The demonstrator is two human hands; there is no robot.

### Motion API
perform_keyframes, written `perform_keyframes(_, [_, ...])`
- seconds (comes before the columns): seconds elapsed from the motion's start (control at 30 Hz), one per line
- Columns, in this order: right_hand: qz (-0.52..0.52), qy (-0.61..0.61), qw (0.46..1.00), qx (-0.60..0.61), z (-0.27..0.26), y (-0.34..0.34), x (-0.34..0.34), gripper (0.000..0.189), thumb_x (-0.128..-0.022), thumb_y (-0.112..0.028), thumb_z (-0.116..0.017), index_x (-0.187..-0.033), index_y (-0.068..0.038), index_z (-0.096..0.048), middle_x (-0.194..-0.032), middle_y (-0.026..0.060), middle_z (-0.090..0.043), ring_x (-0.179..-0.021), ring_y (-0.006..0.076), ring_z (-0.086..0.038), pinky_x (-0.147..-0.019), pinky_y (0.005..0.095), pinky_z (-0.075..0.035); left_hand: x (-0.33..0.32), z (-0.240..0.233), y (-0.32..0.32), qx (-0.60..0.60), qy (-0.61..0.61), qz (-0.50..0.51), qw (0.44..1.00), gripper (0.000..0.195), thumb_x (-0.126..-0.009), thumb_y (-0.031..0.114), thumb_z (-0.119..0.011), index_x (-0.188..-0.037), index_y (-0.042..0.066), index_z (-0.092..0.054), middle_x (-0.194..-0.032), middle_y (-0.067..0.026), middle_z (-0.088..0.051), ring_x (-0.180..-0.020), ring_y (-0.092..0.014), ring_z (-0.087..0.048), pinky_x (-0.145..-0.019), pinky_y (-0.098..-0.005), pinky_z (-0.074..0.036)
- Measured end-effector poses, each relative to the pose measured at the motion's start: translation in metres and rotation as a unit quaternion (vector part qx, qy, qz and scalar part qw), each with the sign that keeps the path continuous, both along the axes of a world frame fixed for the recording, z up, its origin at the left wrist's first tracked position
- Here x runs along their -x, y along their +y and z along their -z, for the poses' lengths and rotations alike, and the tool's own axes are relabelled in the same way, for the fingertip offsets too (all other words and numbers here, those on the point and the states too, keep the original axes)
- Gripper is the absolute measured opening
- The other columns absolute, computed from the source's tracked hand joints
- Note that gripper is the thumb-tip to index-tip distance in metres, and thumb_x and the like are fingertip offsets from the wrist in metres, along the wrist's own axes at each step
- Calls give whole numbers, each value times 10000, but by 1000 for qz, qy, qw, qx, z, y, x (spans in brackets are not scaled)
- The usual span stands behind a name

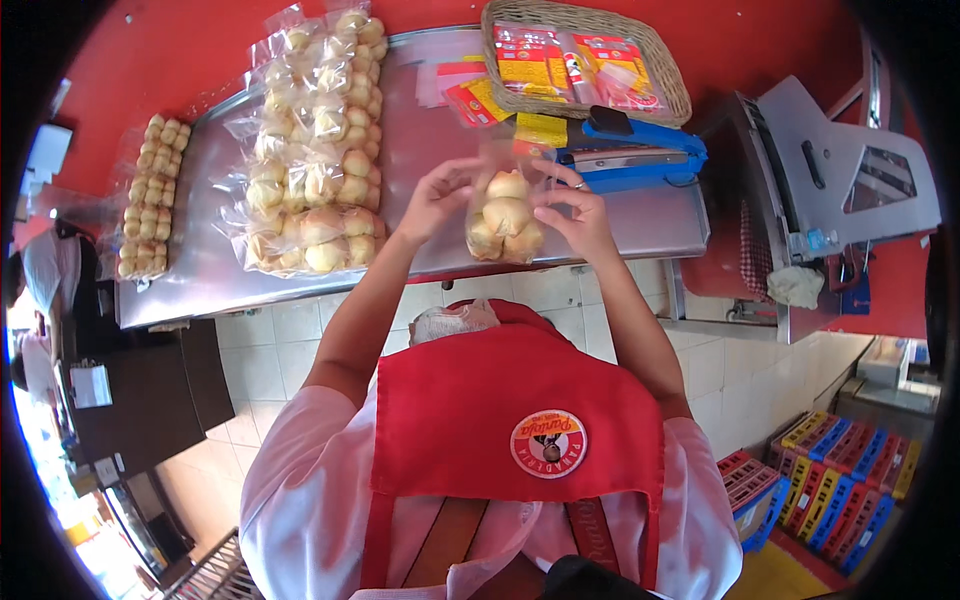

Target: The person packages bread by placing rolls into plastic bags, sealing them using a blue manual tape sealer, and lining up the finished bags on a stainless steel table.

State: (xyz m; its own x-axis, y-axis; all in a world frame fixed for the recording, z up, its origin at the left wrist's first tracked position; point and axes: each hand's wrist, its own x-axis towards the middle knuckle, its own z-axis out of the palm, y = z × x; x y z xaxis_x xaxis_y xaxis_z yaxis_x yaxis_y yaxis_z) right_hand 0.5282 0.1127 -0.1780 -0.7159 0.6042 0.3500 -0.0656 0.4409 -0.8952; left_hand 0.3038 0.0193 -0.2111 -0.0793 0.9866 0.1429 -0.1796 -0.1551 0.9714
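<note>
A clear plastic bag of bread rolls (506, 217) rests at the front edge of the metal table (442, 251). My left hand (442, 196) pinches the upper left side of the bag's plastic, and my right hand (574, 210), wearing a ring, holds its upper right side. Just beyond the right hand lies a blue bag sealer (637, 154). Rows of bagged rolls (322, 187) lie to the left of my left hand. Farther left are more small rolls in a long row (154, 199).
A wicker basket (679, 82) of printed packets stands at the back, with loose cards (476, 101) beside it. A bread-slicing machine, by its look, (847, 165) is at the right. Stacked plastic crates (840, 487) stand lower right. Other people (49, 270) are at far left, near a dark counter (142, 397).
</note>
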Motion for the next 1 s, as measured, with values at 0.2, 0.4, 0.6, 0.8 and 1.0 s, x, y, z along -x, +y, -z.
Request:
perform_keyframes(0.2, [-58,56,996,39,12,11,4,164,-712,12,-643,-872,-20,-661,-1265,135,-456,-1191,228,-403,-982,341,-303,-16,3,27,-45,-27,-16,998,370,-740,-117,-581,-1086,-3,-519,-1075,-91,-575,-1003,-140,-540,-871,-277,-441])
perform_keyframes(0.4, [-18,58,997,40,19,11,6,167,-707,-30,-661,-874,-18,-656,-1211,139,-505,-1138,229,-446,-956,334,-325,-34,-2,29,-82,-30,-154,984,165,-735,-93,-622,-837,17,-552,-821,-56,-608,-761,-94,-582,-698,-235,-490])
perform_keyframes(0.6, [82,92,992,-16,7,-6,16,154,-692,-86,-685,-831,-24,-662,-1104,115,-580,-1013,219,-515,-898,318,-366,-40,0,24,-99,72,-313,942,124,-708,-83,-623,-749,14,-557,-757,-7,-568,-731,-104,-544,-673,-224,-437])
perform_keyframes(0.8, [95,59,993,-33,15,1,13,142,-728,-11,-654,-869,8,-650,-1127,120,-566,-1058,205,-506,-923,312,-359,-20,-6,9,-120,92,-126,980,298,-652,104,-707,-913,-19,-631,-1061,-115,-514,-983,-174,-488,-815,-288,-393])
perform_keyframes(1.0, [91,48,995,-15,17,-1,14,141,-721,-13,-660,-861,3,-653,-1153,118,-546,-1076,193,-485,-916,302,-360,-18,-28,-19,-158,338,-102,922,318,-652,158,-724,-936,27,-668,-1313,-166,-365,-1213,-263,-346,-990,-401,-278])
